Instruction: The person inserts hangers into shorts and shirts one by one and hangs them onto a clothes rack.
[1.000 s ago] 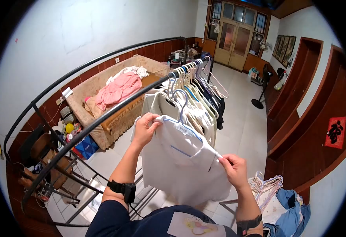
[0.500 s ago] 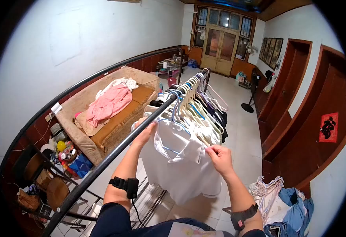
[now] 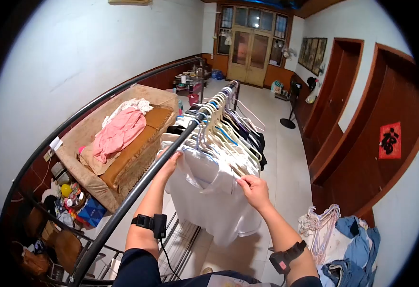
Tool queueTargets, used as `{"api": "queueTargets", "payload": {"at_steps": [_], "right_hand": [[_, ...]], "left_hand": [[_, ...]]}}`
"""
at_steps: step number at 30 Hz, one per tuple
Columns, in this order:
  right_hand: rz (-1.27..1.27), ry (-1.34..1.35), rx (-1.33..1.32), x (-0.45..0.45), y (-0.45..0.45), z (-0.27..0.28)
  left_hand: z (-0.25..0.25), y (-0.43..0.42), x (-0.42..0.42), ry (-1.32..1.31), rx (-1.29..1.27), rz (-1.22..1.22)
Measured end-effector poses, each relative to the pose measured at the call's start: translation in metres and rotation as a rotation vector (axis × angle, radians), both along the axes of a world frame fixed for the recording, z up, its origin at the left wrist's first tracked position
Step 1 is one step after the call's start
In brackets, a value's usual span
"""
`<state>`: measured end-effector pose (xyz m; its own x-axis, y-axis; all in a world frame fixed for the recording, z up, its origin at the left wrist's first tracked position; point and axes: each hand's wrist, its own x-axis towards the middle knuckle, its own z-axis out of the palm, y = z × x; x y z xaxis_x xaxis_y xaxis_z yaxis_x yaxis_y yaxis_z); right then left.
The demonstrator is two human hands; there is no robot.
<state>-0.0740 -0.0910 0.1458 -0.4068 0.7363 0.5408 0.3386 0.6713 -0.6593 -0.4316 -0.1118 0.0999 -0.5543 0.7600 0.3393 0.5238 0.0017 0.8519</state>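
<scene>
A white collared shirt (image 3: 207, 208) hangs on a light blue hanger (image 3: 198, 152) at the near end of a row of clothes. Its front faces me, and the hanger's hook is over the black metal rail (image 3: 145, 182). My left hand (image 3: 169, 163) is closed on the shirt's shoulder at the left, partly hidden behind the rail. With thumb and fingers pinched together, my right hand (image 3: 255, 190) grips the other shoulder near the sleeve seam. Just behind the shirt, several white and dark garments (image 3: 243, 158) hang close together on pale hangers (image 3: 212, 109).
Left of the rack stands a beige sofa (image 3: 78, 160) with pink cloth (image 3: 121, 129) on it. Loose hangers (image 3: 321, 232) and jeans (image 3: 360, 253) lie in a pile at the lower right. A black standing fan (image 3: 291, 103) is farther back, and a chair (image 3: 66, 251) is at the lower left.
The view has turned slightly, so the rack and sofa sit farther left in it. Both hands keep hold of the shirt's shoulders, and its collar looks flatter and lies nearer the hangers behind.
</scene>
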Motion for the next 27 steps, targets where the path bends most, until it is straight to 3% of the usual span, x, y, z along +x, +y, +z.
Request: {"api": "queueTargets", "payload": {"at_steps": [1,2,3,4,5,6,7,9,10,12,14,16,17,18,19,20,22,24,27], "right_hand": [[-0.076,-0.040,0.076,0.013,-0.004,-0.005],[-0.019,-0.036,0.067,0.012,0.001,-0.006],[-0.024,-0.032,0.039,0.023,-0.002,-0.012],[-0.016,-0.031,0.062,0.024,0.006,-0.017],[-0.004,-0.086,-0.031,0.043,-0.002,-0.020],[-0.019,-0.085,-0.048,0.050,-0.003,-0.029],[-0.018,-0.066,-0.085,0.062,-0.002,-0.044],[-0.042,-0.141,-0.174,0.075,-0.008,-0.064],[-0.129,-0.228,-0.254,0.115,-0.018,-0.078],[-0.152,-0.216,-0.329,0.109,-0.027,-0.089],[-0.200,-0.183,-0.411,0.167,-0.031,-0.120],[-0.279,-0.096,-0.414,0.235,-0.043,-0.141],[-0.305,-0.085,-0.420,0.250,-0.043,-0.146],[-0.329,-0.092,-0.429,0.275,-0.047,-0.149],[-0.405,-0.032,-0.459,0.310,-0.064,-0.155],[-0.444,-0.014,-0.466,0.334,-0.070,-0.152],[-0.578,0.213,-0.528,0.412,-0.093,-0.169],[-0.677,0.212,-0.478,0.451,-0.113,-0.149],[-1.006,0.192,-0.275,0.534,-0.152,-0.139]], "left_hand": [[0.020,-0.012,0.013,-0.100,0.131,-0.105],[0.021,-0.017,0.020,0.079,0.169,-0.029],[0.033,-0.025,0.020,0.103,0.036,-0.005],[0.006,-0.006,-0.027,-0.073,0.110,-0.100],[0.011,-0.017,-0.010,0.263,0.058,-0.017],[-0.021,-0.008,-0.044,0.297,0.096,-0.004],[-0.019,-0.039,-0.075,0.170,0.091,-0.063],[-0.033,-0.021,-0.043,0.396,0.063,0.024],[-0.041,-0.029,-0.010,0.325,0.158,-0.022],[-0.060,-0.048,-0.018,0.350,-0.058,0.321],[-0.101,-0.060,0.040,0.341,-0.157,0.182],[-0.223,-0.072,0.086,0.161,-0.330,-0.023],[-0.192,-0.086,0.136,0.067,-0.261,-0.065],[-0.185,-0.098,0.187,0.098,-0.528,-0.088],[-0.232,-0.114,0.221,0.057,-0.529,-0.330],[-0.221,-0.122,0.254,0.020,-0.431,-0.303],[-0.217,-0.134,0.345,-0.227,-0.617,-0.671],[-0.188,-0.137,0.400,-0.281,-0.636,-0.662],[-0.168,-0.133,0.475,-0.246,-0.598,-0.849]]}}
